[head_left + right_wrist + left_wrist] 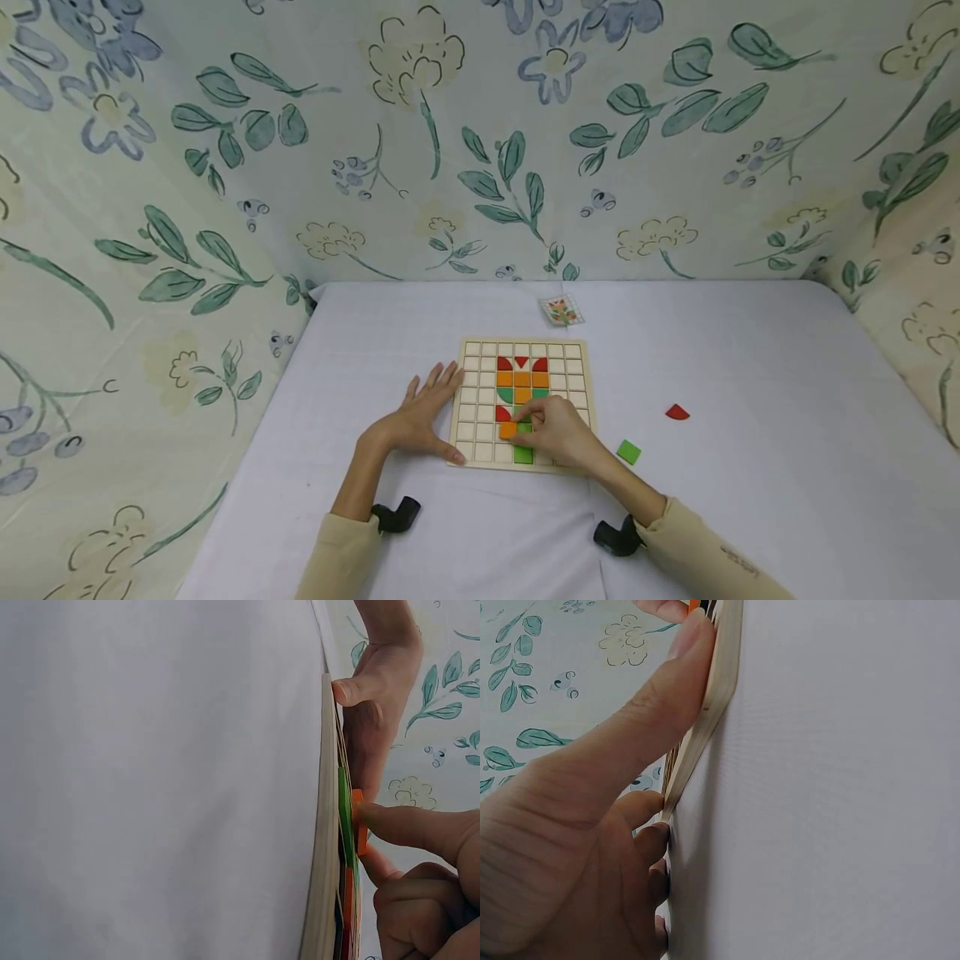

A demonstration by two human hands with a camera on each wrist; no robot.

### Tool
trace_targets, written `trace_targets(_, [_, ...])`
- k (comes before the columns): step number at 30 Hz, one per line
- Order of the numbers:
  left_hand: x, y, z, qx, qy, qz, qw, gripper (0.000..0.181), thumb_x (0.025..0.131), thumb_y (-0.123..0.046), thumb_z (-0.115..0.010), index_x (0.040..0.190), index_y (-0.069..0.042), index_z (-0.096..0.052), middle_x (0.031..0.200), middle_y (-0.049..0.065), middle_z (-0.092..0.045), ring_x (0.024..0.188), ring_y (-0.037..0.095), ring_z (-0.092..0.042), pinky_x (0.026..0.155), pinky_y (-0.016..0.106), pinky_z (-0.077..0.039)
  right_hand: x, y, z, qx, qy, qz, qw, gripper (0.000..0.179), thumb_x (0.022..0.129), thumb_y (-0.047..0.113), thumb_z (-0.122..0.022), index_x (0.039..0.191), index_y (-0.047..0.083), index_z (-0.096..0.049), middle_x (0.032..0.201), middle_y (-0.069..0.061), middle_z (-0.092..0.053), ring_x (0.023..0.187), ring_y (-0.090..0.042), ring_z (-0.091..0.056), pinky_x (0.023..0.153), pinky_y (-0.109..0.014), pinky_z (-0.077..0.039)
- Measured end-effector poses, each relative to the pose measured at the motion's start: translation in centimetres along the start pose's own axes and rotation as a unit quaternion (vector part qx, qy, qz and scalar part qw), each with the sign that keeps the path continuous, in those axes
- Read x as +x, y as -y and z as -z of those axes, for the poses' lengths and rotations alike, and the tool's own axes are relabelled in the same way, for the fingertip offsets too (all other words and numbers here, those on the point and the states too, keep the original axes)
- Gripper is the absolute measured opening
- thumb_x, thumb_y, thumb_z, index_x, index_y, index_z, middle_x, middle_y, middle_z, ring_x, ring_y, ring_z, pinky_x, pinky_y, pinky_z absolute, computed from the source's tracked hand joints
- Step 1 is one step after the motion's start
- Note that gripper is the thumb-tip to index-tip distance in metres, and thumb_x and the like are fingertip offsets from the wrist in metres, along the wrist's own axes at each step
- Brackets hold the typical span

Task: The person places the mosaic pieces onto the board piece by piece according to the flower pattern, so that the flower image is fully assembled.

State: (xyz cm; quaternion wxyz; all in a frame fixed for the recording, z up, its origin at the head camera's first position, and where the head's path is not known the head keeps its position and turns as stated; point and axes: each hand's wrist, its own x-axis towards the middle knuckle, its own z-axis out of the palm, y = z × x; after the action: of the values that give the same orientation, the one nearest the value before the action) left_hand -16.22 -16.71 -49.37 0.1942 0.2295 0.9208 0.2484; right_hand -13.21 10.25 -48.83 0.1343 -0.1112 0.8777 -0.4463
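A square wooden grid board [476,398] lies on the white-covered table. Set in its cells are red, orange and green pieces, including orange squares [522,379] and a red quarter-round [503,413]. My right hand [561,433] pinches an orange square tile [507,431] between thumb and finger, low over the board's near half. In the right wrist view that orange tile [359,821] stands just above the board's surface. My left hand [416,422] is spread along the board's left side. Its thumb [656,697] rests at the near left corner, the other fingers against the left edge.
Right of the board lie a loose green square tile [628,452] and a red quarter-round piece [677,412]. A small picture card [561,310] sits beyond the board's far edge. Floral cloth [420,208] hangs behind the table and along both sides.
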Motion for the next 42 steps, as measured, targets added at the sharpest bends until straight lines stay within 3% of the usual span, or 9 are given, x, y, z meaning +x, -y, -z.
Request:
trace_targets(30, [0.1,0.3,-0.1,0.002,0.002,0.002,1.0,0.141,0.065,-0.052,-0.095,0.168,-0.014,-0.006,0.176,0.006,0.004,0.163,0.03,0.012,0.131,0.06,0.009,0.1,0.1,-0.7,0.025,-0.002,0.004,0.9997,0.017,0.082,0.008,-0.086,0.097,0.01,-0.081,0.055,0.005,-0.036,0.05,-0.01,-0.031,0.049,-0.019,-0.026])
trace_targets(36, [0.1,0.2,-0.2,0.001,-0.001,-0.003,1.0,0.141,0.065,-0.05,-0.096,0.168,-0.012,-0.008,0.176,0.008,0.002,0.163,0.032,0.01,0.131,0.062,0.007,-0.2,-0.3,0.5,0.023,0.001,0.016,0.9996,0.019,0.085,0.012,-0.085,0.103,0.009,-0.081,0.054,0.006,-0.033,0.049,-0.008,-0.03,0.048,-0.019,-0.024])
trace_targets(42, [0.2,0.2,-0.2,-0.005,-0.006,-0.003,1.0,0.141,0.064,-0.048,-0.097,0.167,-0.01,-0.009,0.176,0.01,0.001,0.163,0.034,0.01,0.13,0.063,0.007,-1.0,-1.3,3.2,0.03,-0.016,0.001,0.9994,0.02,0.089,0.014,-0.081,0.108,0.008,-0.08,0.055,0.005,-0.033,0.049,-0.009,-0.029,0.047,-0.019,-0.023])
